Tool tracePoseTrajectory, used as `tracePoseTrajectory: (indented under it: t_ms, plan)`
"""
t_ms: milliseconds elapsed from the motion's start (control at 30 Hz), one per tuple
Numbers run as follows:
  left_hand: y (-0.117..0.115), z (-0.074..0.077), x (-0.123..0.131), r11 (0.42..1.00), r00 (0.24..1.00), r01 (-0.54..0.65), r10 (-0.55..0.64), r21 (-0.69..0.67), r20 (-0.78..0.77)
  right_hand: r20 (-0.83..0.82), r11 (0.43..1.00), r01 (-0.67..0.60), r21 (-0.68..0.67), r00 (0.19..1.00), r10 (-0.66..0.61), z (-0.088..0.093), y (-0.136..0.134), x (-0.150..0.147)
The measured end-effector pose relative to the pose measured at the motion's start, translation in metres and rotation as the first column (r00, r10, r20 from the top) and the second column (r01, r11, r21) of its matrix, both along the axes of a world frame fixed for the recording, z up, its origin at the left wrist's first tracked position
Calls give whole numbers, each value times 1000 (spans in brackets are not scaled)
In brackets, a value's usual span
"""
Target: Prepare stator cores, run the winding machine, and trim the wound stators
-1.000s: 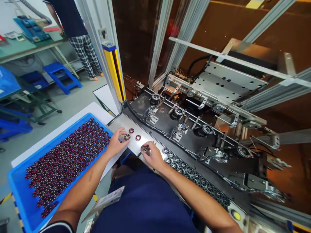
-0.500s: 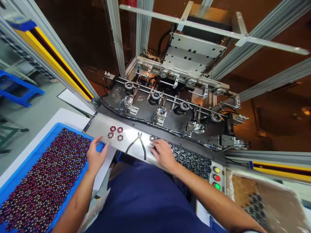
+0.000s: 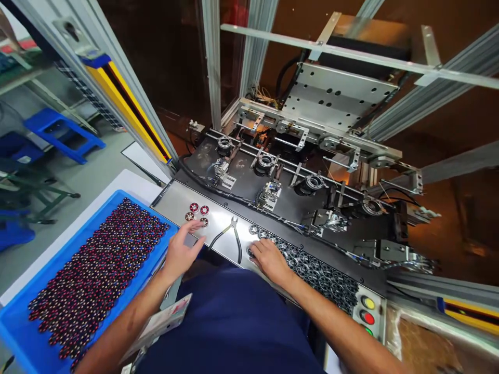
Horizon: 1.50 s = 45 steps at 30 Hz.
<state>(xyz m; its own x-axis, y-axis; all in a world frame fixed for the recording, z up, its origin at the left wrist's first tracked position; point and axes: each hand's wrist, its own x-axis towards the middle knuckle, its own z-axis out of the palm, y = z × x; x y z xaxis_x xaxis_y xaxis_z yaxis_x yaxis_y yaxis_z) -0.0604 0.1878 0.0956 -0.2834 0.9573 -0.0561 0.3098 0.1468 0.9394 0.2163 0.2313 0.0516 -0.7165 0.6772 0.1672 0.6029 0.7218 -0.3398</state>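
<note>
My left hand is open, its fingers stretched toward several small round coil-wound cores with red and copper windings. Its fingertips reach the closest core; whether they touch it I cannot tell. My right hand is palm down with bent fingers closed on a black ring-shaped part, at the left end of many similar black ring parts. A pair of cutting pliers lies spread on the metal ledge between my hands.
At the left, a blue tray holds a dense layer of wound cores. Behind the ledge stands a machine with several round fixtures. Yellow and red buttons sit at the ledge's right end, near a plastic-lined box.
The view has shifted, so the scene sits farther right. My left hand has come over the ledge's edge to the wound cores. My right hand has drawn slightly toward me, with a ring part at its fingertips.
</note>
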Motion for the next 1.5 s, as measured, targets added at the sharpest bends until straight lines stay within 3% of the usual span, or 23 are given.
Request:
tracePoseTrajectory:
  t_ms: [100,200,267,300,400,500,600,700,833,900,967,1033,1133,1233,1300,1367,1433,1500]
  plan:
    - [-3,4,15,996,988,66,-57,-63,143,-70,995,-92,36,993,94,17,13,-9]
    - [3,16,34,975,936,205,-171,-82,308,-160,985,-149,82,974,161,53,27,-32]
    - [10,32,44,954,828,295,-229,-51,511,-281,971,-211,110,931,234,84,35,-51]
    - [13,41,47,948,740,319,-235,-20,630,-359,962,-244,125,893,273,99,38,-59]
    - [18,65,50,962,453,268,-176,55,874,-569,948,-286,139,761,313,134,44,-76]
    - [18,78,50,983,361,174,-124,64,924,-646,960,-250,126,713,271,148,45,-79]
    - [17,81,53,990,327,126,-107,69,939,-653,967,-203,155,714,254,146,44,-80]
    - [17,82,58,993,340,93,-103,76,935,-642,973,-156,172,732,230,142,41,-82]
    - [19,78,59,996,443,24,-88,86,892,-628,979,-100,176,754,190,142,39,-79]
    - [20,74,55,993,500,49,-121,112,858,-621,984,-152,93,763,177,149,41,-72]
    - [21,71,48,981,536,134,-191,141,822,-599,963,-258,-72,784,166,158,45,-62]
    - [21,70,42,960,537,226,-265,166,801,-571,899,-360,-248,804,165,168,52,-55]
    - [22,68,36,922,480,323,-355,215,802,-544,753,-487,-443,814,206,176,64,-52]
    - [23,63,34,899,441,372,-389,230,809,-534,602,-591,-536,790,301,174,73,-56]
    - [23,58,32,894,453,396,-388,209,803,-534,542,-627,-560,773,342,169,76,-60]
    - [23,50,26,902,530,397,-375,168,760,-528,507,-630,-588,774,349,163,84,-64]
    - [24,38,12,938,696,331,-315,101,645,-507,503,-612,-610,789,346,158,103,-70]
    - [27,20,-8,990,885,133,-138,42,446,-471,573,-579,-580,812,344,152,139,-79]
